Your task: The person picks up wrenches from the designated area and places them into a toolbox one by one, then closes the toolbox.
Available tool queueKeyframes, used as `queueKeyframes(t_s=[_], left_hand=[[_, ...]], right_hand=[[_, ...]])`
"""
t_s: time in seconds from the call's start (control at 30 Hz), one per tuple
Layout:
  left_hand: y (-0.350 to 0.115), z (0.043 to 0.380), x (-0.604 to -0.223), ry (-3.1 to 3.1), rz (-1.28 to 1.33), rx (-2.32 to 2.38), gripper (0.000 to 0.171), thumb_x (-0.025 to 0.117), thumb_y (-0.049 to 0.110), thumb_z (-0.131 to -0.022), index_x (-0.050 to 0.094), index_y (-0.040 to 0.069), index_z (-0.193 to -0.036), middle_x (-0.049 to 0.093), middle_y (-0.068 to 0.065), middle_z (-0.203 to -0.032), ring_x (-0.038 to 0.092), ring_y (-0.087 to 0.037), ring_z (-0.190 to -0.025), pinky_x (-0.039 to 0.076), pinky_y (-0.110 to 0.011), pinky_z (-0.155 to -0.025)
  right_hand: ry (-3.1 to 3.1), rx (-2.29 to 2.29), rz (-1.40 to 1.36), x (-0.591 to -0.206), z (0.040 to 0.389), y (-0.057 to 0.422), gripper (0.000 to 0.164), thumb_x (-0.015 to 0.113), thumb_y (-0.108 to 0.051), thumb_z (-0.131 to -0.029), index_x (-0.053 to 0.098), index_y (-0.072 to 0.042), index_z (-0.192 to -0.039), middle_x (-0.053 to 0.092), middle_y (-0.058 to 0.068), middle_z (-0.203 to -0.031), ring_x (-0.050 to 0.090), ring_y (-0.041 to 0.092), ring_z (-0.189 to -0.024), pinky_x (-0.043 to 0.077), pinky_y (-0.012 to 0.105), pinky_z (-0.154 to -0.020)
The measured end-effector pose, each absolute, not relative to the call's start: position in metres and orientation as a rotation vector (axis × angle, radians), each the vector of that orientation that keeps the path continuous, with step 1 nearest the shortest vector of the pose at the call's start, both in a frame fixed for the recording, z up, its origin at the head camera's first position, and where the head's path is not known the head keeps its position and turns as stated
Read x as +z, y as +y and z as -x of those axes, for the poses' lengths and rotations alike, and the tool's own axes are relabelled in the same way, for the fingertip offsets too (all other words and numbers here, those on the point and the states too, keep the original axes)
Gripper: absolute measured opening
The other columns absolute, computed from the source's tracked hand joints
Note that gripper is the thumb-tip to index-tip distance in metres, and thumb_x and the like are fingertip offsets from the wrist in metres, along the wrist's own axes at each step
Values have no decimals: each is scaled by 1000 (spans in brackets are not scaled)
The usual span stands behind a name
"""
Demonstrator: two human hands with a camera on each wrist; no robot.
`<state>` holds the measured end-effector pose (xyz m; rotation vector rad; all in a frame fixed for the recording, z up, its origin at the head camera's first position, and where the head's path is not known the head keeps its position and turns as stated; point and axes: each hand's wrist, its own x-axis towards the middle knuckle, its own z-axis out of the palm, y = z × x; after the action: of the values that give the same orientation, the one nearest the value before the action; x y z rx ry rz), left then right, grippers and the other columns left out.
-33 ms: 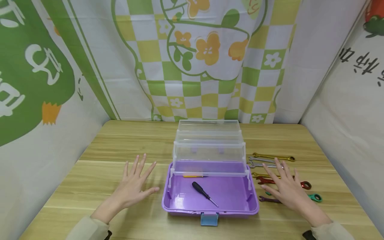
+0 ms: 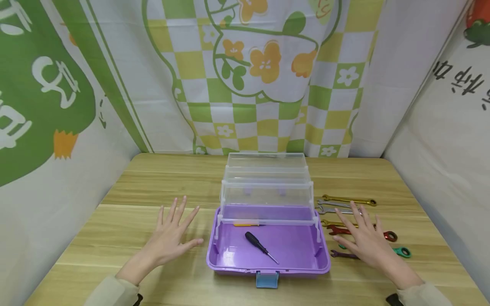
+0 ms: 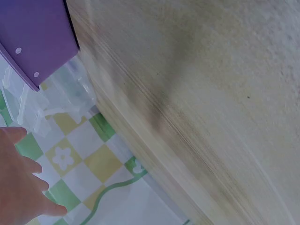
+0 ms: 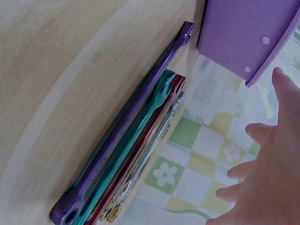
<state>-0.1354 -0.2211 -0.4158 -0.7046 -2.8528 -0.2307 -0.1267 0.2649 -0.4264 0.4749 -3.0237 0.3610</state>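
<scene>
A purple toolbox (image 2: pixel 294 250) stands on the table with its clear tiered trays (image 2: pixel 268 193) raised at the back. Inside it lies a screwdriver (image 2: pixel 257 243) with a black handle; a second, yellow-handled screwdriver (image 2: pixel 245 225) shows behind the lowest tray. My left hand (image 2: pixel 168 240) has its fingers spread to the left of the box and holds nothing. On the other side, my right hand (image 2: pixel 367 244) is likewise spread and holds nothing. In the head view it overlaps several wrenches, among them a red wrench (image 2: pixel 338 230), a green wrench (image 2: pixel 403 252) and a purple wrench (image 4: pixel 136 103).
A gold wrench (image 2: pixel 350 199) lies farthest back in the row right of the box. The box's blue latch (image 2: pixel 267 279) hangs down at the front. Behind the wooden table (image 2: pixel 126 221) hangs a checked curtain (image 2: pixel 268 114), with printed cloth at both sides.
</scene>
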Motion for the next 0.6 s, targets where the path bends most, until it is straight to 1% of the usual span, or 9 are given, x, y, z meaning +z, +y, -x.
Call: queueKeyframes(t_s=[0.17,0.23,0.33,0.6], left_hand=[[-222,135,-417,-2848,710,-225,75,44,58,-81,25,15,-140,6,-23,-145,7,-44,-129,-13,-53,-104],[-222,134,-417,-2848,707,-227,75,44,58,-81,24,16,-140,7,-24,-144,7,-44,-129,-13,-53,-104],[-221,134,-417,-2849,704,-235,75,45,58,-81,24,16,-140,7,-23,-144,7,-44,-129,-14,-52,-104],[-219,136,-417,-2855,722,-229,75,46,58,-80,30,12,-138,8,-23,-144,7,-45,-129,-15,-51,-104]], right_hand=[[-3032,366,-479,-428,127,264,70,44,-49,-87,6,-29,-142,-7,19,-146,-11,38,-130,-17,62,-97],[-3036,369,-481,-428,128,264,70,44,-49,-87,6,-29,-142,-7,20,-146,-11,38,-130,-18,61,-97],[-3035,365,-483,-428,128,264,71,45,-48,-87,6,-29,-142,-6,20,-146,-10,39,-130,-17,62,-97],[-3046,369,-478,-427,128,266,70,46,-47,-87,6,-30,-142,-8,18,-146,-10,38,-130,-16,64,-96]])
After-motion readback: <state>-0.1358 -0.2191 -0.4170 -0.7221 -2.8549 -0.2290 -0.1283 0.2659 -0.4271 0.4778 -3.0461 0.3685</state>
